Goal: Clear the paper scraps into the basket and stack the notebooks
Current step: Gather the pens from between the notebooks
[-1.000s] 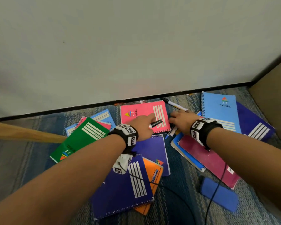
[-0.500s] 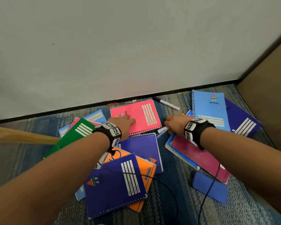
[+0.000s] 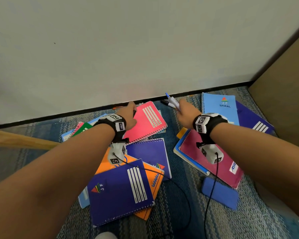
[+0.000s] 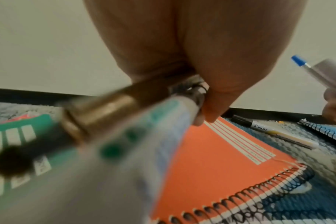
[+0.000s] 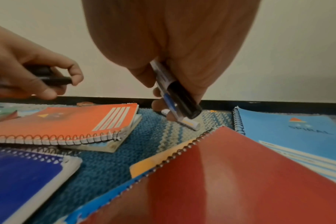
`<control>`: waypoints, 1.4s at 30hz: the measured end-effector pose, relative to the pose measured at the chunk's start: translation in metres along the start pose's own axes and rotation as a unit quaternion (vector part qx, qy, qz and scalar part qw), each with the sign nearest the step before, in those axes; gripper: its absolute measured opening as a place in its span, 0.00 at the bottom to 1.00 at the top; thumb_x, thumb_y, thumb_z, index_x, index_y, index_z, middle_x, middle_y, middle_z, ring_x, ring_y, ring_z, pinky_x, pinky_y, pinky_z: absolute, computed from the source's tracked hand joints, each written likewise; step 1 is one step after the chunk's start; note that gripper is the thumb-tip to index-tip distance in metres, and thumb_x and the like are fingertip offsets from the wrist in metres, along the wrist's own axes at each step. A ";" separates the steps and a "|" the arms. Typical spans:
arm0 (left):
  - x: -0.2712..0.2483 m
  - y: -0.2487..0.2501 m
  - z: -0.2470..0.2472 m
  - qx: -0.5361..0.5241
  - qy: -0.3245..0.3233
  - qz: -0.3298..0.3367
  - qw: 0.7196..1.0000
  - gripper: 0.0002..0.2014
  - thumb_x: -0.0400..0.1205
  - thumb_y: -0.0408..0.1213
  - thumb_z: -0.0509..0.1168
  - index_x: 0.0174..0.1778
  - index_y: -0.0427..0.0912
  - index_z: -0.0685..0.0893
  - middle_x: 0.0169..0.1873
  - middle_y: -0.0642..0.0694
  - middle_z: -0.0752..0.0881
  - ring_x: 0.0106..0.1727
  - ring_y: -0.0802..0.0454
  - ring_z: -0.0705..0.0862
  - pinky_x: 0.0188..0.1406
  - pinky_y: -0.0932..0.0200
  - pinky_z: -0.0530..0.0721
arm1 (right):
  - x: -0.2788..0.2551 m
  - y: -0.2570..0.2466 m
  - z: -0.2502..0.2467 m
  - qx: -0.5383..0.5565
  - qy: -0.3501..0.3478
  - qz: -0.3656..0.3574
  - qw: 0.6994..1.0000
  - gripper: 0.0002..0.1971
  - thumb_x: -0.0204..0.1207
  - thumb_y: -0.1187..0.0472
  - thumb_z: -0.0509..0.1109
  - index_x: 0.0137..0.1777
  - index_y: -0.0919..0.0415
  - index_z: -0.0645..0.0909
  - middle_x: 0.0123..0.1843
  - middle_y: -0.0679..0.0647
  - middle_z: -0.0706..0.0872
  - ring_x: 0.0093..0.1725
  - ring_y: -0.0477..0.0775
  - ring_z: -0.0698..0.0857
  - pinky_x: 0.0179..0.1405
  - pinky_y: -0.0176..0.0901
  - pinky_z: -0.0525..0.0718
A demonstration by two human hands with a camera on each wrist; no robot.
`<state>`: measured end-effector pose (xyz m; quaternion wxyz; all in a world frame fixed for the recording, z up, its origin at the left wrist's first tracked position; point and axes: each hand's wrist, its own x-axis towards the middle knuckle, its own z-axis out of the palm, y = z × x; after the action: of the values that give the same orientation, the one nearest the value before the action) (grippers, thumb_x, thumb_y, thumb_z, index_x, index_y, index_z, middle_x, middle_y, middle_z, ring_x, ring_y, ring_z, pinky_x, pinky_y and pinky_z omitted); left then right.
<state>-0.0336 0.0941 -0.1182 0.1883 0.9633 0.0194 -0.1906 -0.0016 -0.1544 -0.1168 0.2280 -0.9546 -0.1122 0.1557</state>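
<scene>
Left hand [image 3: 128,114] gripping dark pens [image 5: 48,77] above pink notebook [image 3: 145,121], frame centre | right hand [image 3: 185,111] clutching 2 pens [image 3: 173,100], reaching for marker [image 4: 274,133] on floor | notebooks scattered, unstacked; basket, scraps unseen | step: clearing pens | next: stacking.

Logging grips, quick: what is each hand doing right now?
Left hand: curled round a black-capped white marker.
Right hand: gripping a bundle of pens, one blue-capped, one black-capped.
</scene>
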 end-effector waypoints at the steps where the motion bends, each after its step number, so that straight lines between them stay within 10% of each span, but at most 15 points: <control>1: 0.002 -0.001 0.000 0.000 0.013 0.005 1.000 0.20 0.77 0.32 0.67 0.61 0.43 0.67 0.40 0.40 0.81 0.39 0.40 0.82 0.35 0.52 0.79 | 0.000 -0.001 0.001 -0.009 0.000 -0.003 1.000 0.03 0.81 0.65 0.61 0.51 0.64 0.69 0.44 0.60 0.75 0.40 0.60 0.75 0.35 0.45 0.66; 6: 0.007 -0.004 -0.001 0.054 0.033 0.013 0.998 0.16 0.79 0.30 0.61 0.61 0.42 0.67 0.44 0.39 0.83 0.36 0.43 0.80 0.30 0.54 0.73 | 0.003 0.002 0.000 -0.072 -0.007 -0.001 0.997 0.07 0.80 0.60 0.61 0.55 0.61 0.73 0.40 0.57 0.78 0.36 0.60 0.77 0.33 0.44 0.70; 11: 0.019 -0.003 -0.006 0.134 -0.001 0.003 0.991 0.19 0.79 0.28 0.62 0.66 0.42 0.74 0.60 0.41 0.75 0.51 0.38 0.83 0.47 0.46 0.84 | 0.016 0.010 0.006 -0.134 -0.008 0.016 0.991 0.10 0.80 0.62 0.61 0.57 0.64 0.78 0.50 0.64 0.85 0.41 0.63 0.81 0.37 0.45 0.75; 18: 0.031 -0.013 0.013 0.109 -0.064 -0.017 0.992 0.23 0.78 0.29 0.59 0.70 0.47 0.73 0.62 0.42 0.82 0.57 0.41 0.84 0.55 0.49 0.84 | 0.035 0.029 0.019 -0.135 -0.022 -0.001 0.991 0.26 0.75 0.65 0.65 0.75 0.64 0.73 0.78 0.64 0.69 0.74 0.67 0.74 0.72 0.52 0.74; 26: 0.045 -0.015 0.016 0.096 -0.038 0.002 0.995 0.24 0.77 0.25 0.57 0.66 0.50 0.79 0.59 0.44 0.84 0.52 0.43 0.85 0.42 0.53 0.84 | 0.040 0.025 0.031 -0.154 -0.032 0.003 0.988 0.23 0.75 0.67 0.65 0.71 0.62 0.74 0.60 0.63 0.79 0.58 0.67 0.81 0.54 0.53 0.83; 30: 0.057 -0.019 0.013 0.119 0.054 0.016 0.991 0.14 0.80 0.32 0.57 0.59 0.47 0.81 0.54 0.44 0.85 0.53 0.40 0.85 0.47 0.49 0.84 | 0.043 0.021 0.041 -0.193 -0.038 -0.007 0.980 0.19 0.77 0.66 0.65 0.69 0.62 0.76 0.62 0.62 0.78 0.61 0.66 0.78 0.56 0.52 0.80; 42: 0.061 -0.010 0.026 0.215 0.036 -0.030 0.975 0.16 0.84 0.30 0.52 0.68 0.35 0.70 0.59 0.34 0.78 0.56 0.33 0.84 0.48 0.44 0.82 | 0.048 0.009 0.042 -0.140 -0.047 0.054 0.988 0.21 0.76 0.69 0.66 0.69 0.68 0.71 0.66 0.66 0.76 0.64 0.67 0.79 0.62 0.54 0.79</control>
<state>0.0124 0.0918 -0.1669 -0.0302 0.9864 0.0138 -0.1611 0.0299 -0.1316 -0.1679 0.0778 -0.9733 -0.0919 0.1953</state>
